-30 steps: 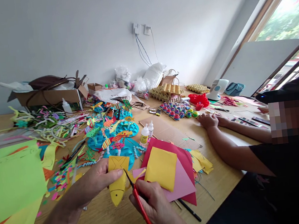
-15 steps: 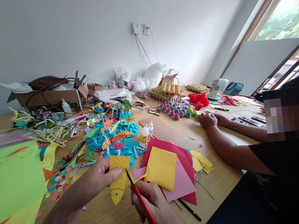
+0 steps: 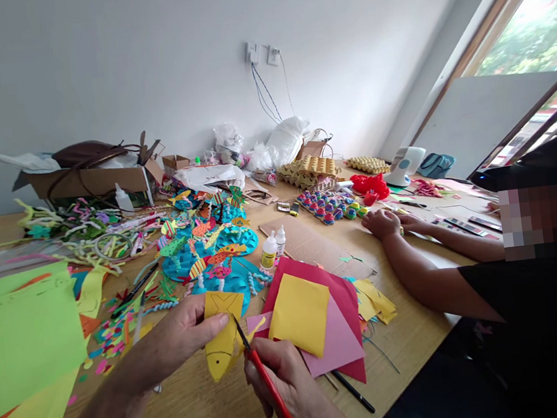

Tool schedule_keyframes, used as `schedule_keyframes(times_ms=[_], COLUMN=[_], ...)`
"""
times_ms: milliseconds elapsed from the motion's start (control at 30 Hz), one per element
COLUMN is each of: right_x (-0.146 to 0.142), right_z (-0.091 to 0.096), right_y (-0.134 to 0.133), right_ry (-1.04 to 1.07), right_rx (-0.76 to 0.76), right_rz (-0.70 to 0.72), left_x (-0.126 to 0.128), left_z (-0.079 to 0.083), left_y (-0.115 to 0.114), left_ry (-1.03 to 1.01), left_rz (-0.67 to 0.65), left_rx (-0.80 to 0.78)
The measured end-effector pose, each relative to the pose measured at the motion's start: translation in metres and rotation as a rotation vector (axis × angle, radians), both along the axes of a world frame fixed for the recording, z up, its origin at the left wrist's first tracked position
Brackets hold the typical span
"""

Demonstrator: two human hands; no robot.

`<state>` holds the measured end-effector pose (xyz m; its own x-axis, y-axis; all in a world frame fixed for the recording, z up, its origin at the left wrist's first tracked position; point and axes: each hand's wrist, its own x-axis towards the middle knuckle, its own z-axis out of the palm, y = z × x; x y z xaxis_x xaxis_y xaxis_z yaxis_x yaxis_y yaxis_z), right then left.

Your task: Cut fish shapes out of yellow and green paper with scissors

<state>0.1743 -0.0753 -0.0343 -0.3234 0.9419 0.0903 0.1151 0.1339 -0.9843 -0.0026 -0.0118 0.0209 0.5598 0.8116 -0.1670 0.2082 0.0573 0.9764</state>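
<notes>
Between thumb and fingers, my left hand (image 3: 192, 336) grips a yellow paper fish (image 3: 221, 339) with a dark eye and a tail drawn in pencil or pen. My right hand (image 3: 290, 375) is closed on red-handled scissors (image 3: 268, 384). Their dark blades meet the right edge of the fish near the tail, and a partly cut yellow strip hangs out beside them. To the right of the scissors, a yellow paper square (image 3: 300, 314) lies over a pink sheet (image 3: 334, 340) and a dark red sheet (image 3: 343, 295).
Blue bases with colourful paper fish (image 3: 212, 243) stand beyond my hands, next to glue bottles (image 3: 268, 250). Green paper (image 3: 22, 345) covers the left side. A black pen (image 3: 354, 391) lies near the front edge. At right, a co-worker's arms (image 3: 417, 274) rest on the table.
The cut yellow strip has shifted slightly at the blades, which stay almost in place. My hands barely move. The co-worker's hand and head have shifted a little.
</notes>
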Motion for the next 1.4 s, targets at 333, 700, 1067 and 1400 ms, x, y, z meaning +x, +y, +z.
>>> schedule_keyframes(times_ms=[333,700,1067,1400], right_x=[0.003,0.001,0.003,-0.001], right_z=[0.006,0.002,0.012,0.008], right_y=[0.000,0.000,0.002,0.003], right_ry=[-0.116,-0.050,-0.179,-0.167], right_rx=[0.089,0.039,0.092,0.059], right_rz=[-0.036,-0.026,-0.029,-0.019], left_x=[0.001,0.004,-0.002,-0.008], left_z=[0.006,0.007,0.002,0.000], left_y=[-0.002,-0.001,0.001,0.005], left_ry=[-0.008,-0.027,-0.044,-0.045], left_rz=[0.045,0.029,-0.014,-0.010], left_rx=[-0.045,0.007,-0.022,0.013])
